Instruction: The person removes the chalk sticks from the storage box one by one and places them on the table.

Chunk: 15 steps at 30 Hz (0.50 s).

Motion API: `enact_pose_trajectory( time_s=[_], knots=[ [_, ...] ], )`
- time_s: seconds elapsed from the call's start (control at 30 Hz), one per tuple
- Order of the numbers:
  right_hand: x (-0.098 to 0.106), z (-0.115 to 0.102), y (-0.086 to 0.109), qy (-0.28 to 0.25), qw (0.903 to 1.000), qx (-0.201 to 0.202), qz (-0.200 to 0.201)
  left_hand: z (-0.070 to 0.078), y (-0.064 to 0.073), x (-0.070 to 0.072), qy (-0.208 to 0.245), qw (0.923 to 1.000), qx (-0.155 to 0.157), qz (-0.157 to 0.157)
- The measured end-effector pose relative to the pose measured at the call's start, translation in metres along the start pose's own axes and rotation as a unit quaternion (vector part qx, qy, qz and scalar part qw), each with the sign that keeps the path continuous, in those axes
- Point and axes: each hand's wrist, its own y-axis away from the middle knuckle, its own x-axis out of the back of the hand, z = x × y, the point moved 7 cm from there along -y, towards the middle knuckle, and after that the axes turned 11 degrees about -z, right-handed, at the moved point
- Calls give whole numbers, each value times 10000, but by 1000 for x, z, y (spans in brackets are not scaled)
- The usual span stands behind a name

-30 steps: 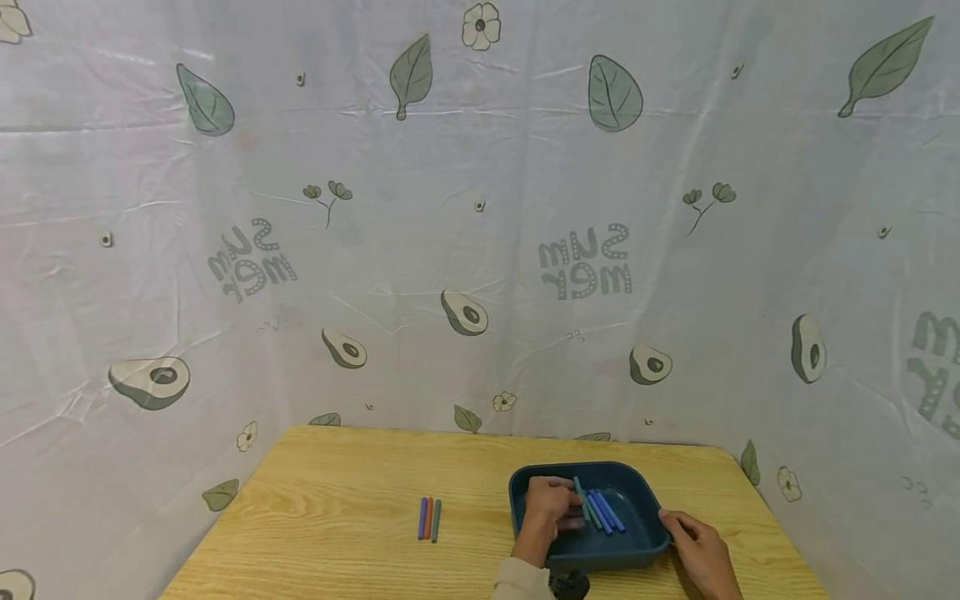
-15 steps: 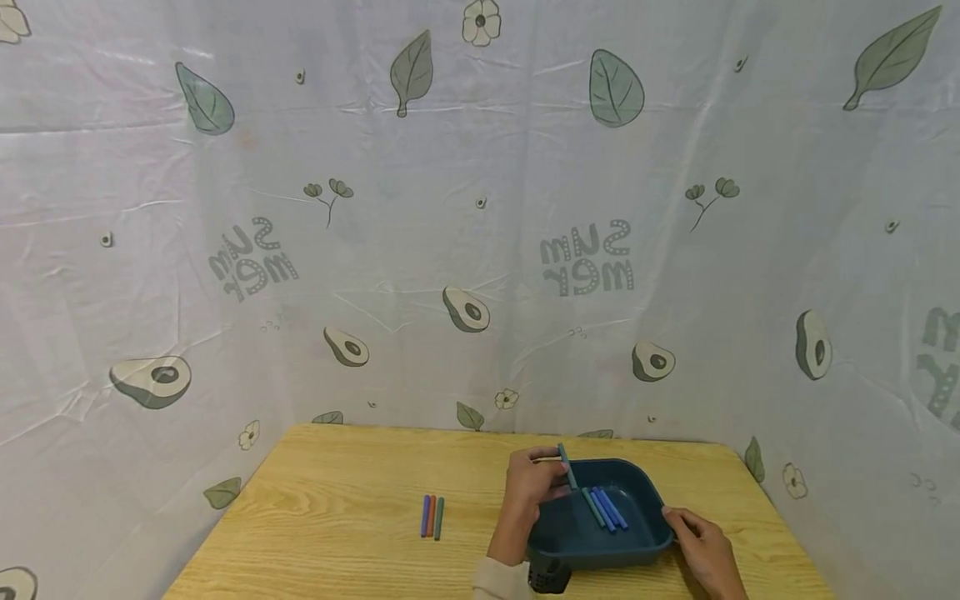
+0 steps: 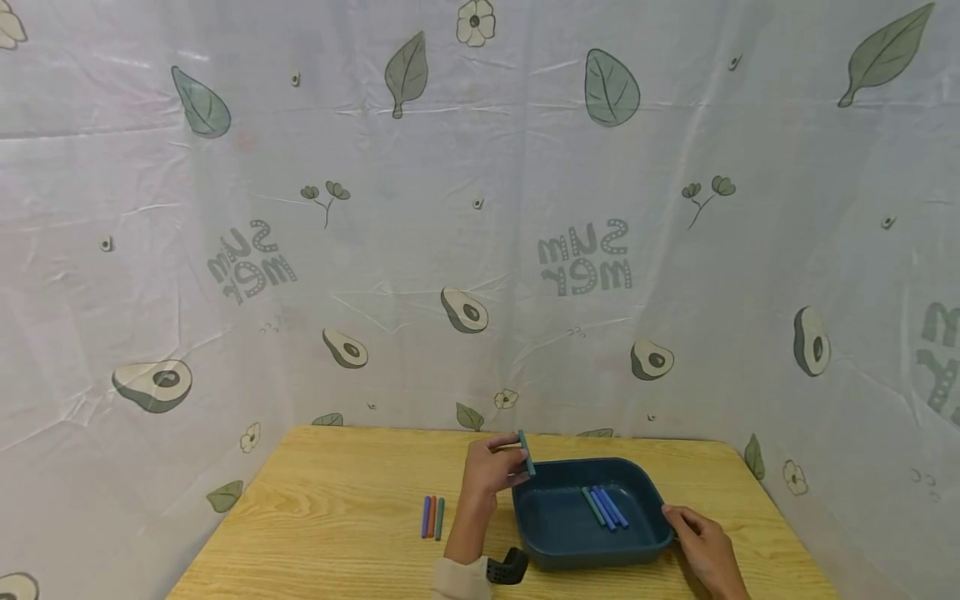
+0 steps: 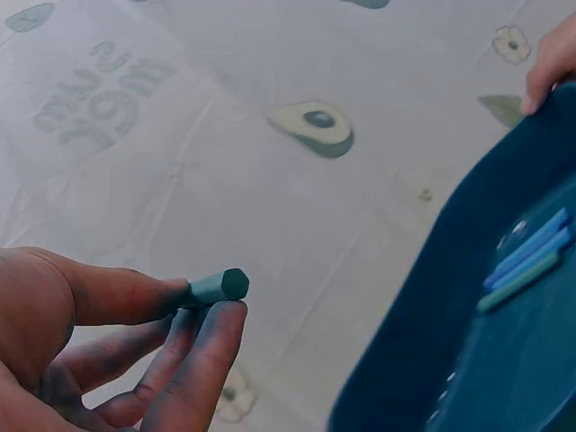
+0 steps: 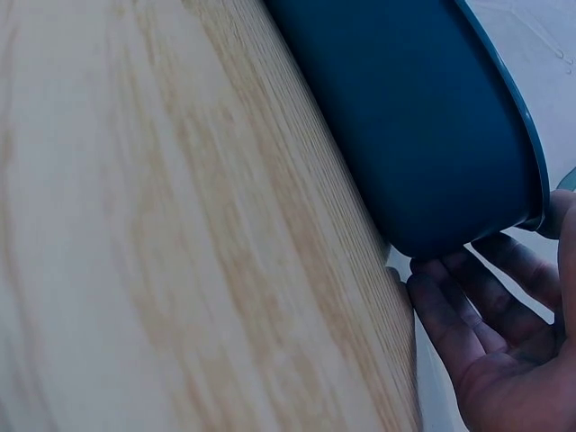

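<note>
The green hexagonal stick (image 4: 216,287) is hanging in the air by the far left corner of the dark blue tray (image 3: 585,557), as the head view shows it; the left hand (image 3: 487,467) is pinching it between thumb and fingertips. In the left wrist view the thumb is hiding its rear part, so only the faceted end is showing, and the frame edge is cutting off much of the tray. Inside the tray, a second green stick (image 3: 592,507) is lying beside a few blue sticks (image 3: 615,508), which are overlapping too closely to count surely. The right hand (image 3: 701,550) is gripping the tray's right rim, its thumb at the edge and its fingers touching the outer wall; the right wrist view is cutting off most of that thumb. Compared with half a second ago, the left hand is holding its stick farther left, clear of the tray's middle, while the right hand is keeping its place. On the wooden table (image 3: 337,492), a violet-blue stick (image 3: 426,517), a red stick (image 3: 431,518) and a third green stick (image 3: 439,518) are lying side by side, unchanged.
</note>
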Motion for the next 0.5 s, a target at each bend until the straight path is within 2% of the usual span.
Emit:
enact_pose_trajectory(
  time_s=[0.2,0.5],
  knots=[
    [2,-1,0,17,10000,-29,33,5,7,27,-3,9999,-59,133],
    [0,0,0,-19,10000,-20,4,5,18,62,-245,9993,-28,285]
  ],
)
